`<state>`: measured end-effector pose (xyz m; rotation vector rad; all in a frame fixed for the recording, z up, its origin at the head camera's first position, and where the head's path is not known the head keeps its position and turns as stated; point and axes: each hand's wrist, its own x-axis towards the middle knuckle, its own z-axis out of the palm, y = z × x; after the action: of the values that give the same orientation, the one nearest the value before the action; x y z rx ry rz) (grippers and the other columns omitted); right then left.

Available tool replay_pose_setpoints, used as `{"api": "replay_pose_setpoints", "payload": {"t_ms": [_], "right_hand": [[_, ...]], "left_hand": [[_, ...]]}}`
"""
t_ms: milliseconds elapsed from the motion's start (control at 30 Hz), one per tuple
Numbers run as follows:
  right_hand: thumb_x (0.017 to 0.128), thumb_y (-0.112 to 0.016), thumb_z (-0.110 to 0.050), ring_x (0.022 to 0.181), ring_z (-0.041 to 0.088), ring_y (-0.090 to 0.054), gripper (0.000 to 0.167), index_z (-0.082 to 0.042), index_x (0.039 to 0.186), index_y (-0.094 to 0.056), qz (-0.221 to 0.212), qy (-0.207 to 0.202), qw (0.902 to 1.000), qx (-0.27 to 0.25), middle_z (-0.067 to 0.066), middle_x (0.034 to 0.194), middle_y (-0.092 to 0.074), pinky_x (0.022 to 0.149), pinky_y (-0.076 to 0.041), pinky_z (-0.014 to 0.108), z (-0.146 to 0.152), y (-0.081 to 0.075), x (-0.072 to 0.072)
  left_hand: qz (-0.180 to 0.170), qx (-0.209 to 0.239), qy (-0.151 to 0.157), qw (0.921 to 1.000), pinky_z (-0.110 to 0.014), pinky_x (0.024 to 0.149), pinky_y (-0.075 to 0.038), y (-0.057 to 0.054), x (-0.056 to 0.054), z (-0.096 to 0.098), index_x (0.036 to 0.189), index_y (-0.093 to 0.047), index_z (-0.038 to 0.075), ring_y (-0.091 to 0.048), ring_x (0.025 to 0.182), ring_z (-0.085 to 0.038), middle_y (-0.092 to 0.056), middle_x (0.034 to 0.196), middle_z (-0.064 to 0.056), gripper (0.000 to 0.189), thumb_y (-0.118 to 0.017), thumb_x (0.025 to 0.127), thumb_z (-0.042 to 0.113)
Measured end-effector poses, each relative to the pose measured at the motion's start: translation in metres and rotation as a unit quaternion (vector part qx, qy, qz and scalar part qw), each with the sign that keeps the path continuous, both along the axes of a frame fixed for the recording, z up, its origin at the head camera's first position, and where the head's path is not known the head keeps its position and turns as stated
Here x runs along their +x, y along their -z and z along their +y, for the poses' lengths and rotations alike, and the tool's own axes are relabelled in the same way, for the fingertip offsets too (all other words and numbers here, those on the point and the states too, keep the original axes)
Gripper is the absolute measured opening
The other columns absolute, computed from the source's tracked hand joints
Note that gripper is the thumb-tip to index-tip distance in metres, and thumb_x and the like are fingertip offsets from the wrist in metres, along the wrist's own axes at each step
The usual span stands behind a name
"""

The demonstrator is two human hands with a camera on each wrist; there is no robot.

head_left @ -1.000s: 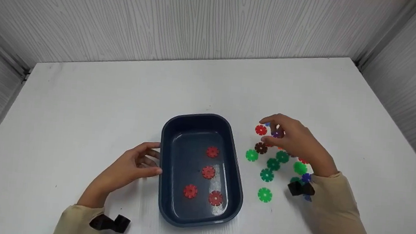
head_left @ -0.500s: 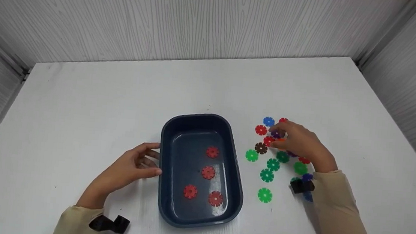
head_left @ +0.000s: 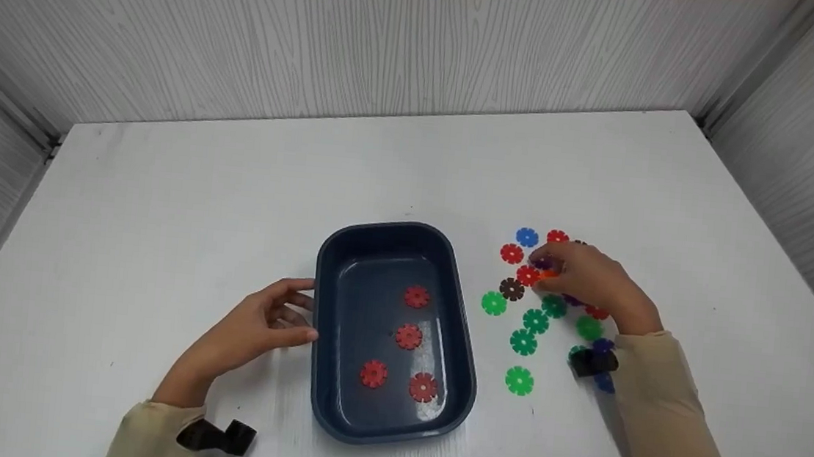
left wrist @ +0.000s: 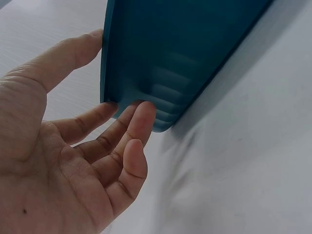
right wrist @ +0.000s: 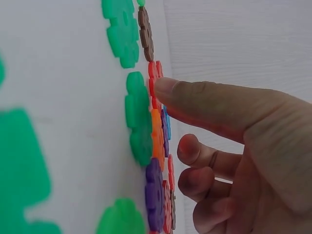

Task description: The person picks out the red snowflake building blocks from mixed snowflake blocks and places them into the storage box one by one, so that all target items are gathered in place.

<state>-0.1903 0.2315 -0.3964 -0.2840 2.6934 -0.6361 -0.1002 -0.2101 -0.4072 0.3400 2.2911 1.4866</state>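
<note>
My left hand (head_left: 245, 332) rests its fingertips against the left side of a dark blue rectangular tub (head_left: 363, 306); in the left wrist view the thumb touches the rim and the fingers (left wrist: 142, 119) lie along the outer wall. Several red notched plastic discs (head_left: 408, 336) lie inside the tub. To its right, my right hand (head_left: 597, 286) hovers low over scattered discs, thumb and fingers apart. In the right wrist view the thumb is at a red disc (right wrist: 152, 87), possibly touching it. An orange disc (right wrist: 157, 139) and a purple disc (right wrist: 154, 195) sit beside it, partly hidden from the head view.
Green discs (head_left: 520, 380), a brown disc (head_left: 511, 289), a blue disc (head_left: 527, 237) and further red discs (head_left: 512, 253) lie loose on the white table (head_left: 196, 195). The right hand and sleeve cover some discs. Grey wood-grain panels (head_left: 394, 43) enclose the table.
My right hand has moved slightly right and down toward the discs, uncovering the blue disc and red discs. The left hand and tub stay put.
</note>
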Motion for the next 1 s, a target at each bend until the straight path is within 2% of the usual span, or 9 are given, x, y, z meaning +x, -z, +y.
{"api": "replay_pose_setpoints", "payload": {"t_ms": [200,467,700,1000], "right_hand": [[0.088,-0.072,-0.022,0.101,0.028,-0.059,0.049,-0.017,0.134,-0.058,-0.013,-0.003,0.9999,0.01,0.014,0.117,-0.064,0.091,-0.051,0.051,-0.0011,0.0018,0.0001],[0.087,-0.073,-0.02,0.098,0.027,-0.059,0.037,-0.019,0.123,-0.065,-0.003,-0.013,0.9998,0.013,0.012,0.117,-0.065,0.09,-0.051,0.051,-0.0043,-0.0004,0.0018],[0.088,-0.071,-0.023,0.094,0.025,-0.058,0.041,-0.017,0.128,-0.063,-0.003,-0.023,0.9995,0.022,0.01,0.111,-0.066,0.087,-0.053,0.047,-0.0061,0.0012,0.0016],[0.085,-0.074,-0.021,0.094,0.024,-0.058,0.038,-0.014,0.121,-0.066,0.023,-0.04,0.9981,0.042,0.008,0.107,-0.067,0.085,-0.053,0.046,-0.0102,0.0004,0.0018]], "left_hand": [[0.001,0.0,-0.001,1.0,-0.028,0.076,-0.053,0.0005,0.0008,0.0006,0.144,-0.041,0.006,-0.061,0.1,-0.024,-0.056,0.126,-0.019,0.067,-0.072,0.087,0.023],[0.002,0.0,0.0,1.0,-0.027,0.076,-0.053,0.0012,-0.0002,-0.0005,0.144,-0.041,0.007,-0.061,0.1,-0.024,-0.056,0.126,-0.019,0.067,-0.072,0.087,0.023],[0.0,0.001,0.001,1.0,-0.027,0.077,-0.053,0.0015,-0.0003,0.0004,0.144,-0.04,0.006,-0.06,0.1,-0.024,-0.056,0.125,-0.02,0.067,-0.072,0.087,0.023],[0.002,-0.002,0.001,1.0,-0.027,0.076,-0.053,0.0011,-0.0009,-0.0007,0.144,-0.04,0.006,-0.06,0.101,-0.024,-0.055,0.127,-0.019,0.067,-0.072,0.088,0.023]]}}
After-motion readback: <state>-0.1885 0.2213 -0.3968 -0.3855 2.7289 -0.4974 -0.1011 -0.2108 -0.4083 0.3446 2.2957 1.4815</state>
